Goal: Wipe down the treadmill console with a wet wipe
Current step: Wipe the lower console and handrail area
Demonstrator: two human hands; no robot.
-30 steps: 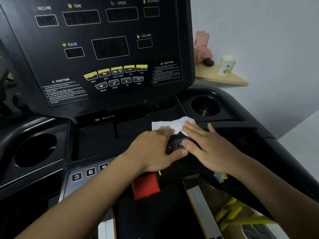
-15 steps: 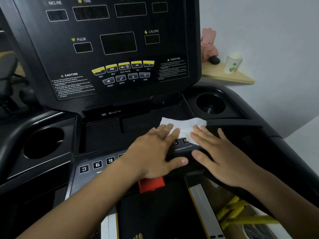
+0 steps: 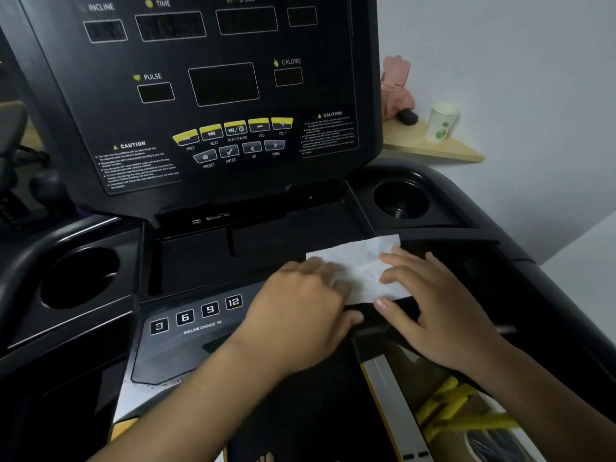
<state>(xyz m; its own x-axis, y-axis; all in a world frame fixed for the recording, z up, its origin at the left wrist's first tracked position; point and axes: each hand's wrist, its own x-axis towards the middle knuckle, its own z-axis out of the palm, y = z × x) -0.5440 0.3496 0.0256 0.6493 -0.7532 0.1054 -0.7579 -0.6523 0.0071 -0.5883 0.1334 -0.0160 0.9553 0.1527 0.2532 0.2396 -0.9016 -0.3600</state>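
Note:
A white wet wipe [image 3: 358, 265] lies spread flat on the lower panel of the black treadmill console [image 3: 233, 95], right of the numbered incline buttons [image 3: 196, 314]. My left hand [image 3: 300, 315] rests palm down with its fingertips on the wipe's left edge. My right hand [image 3: 433, 305] lies flat with spread fingers pressing the wipe's right side. The wipe covers the buttons beneath it. Neither hand grips the wipe; both press it against the panel.
Cup holders sit at the left [image 3: 80, 278] and right [image 3: 400, 200] of the console. A wooden corner shelf [image 3: 430, 148] behind holds a white paper cup [image 3: 441, 123] and a pink pack [image 3: 396, 88]. Yellow bars [image 3: 450, 405] lie below right.
The wipe has been spread wider and slid slightly right, now covering the right-hand number buttons. Both hands shifted with it, and the left buttons up to 12 came into view.

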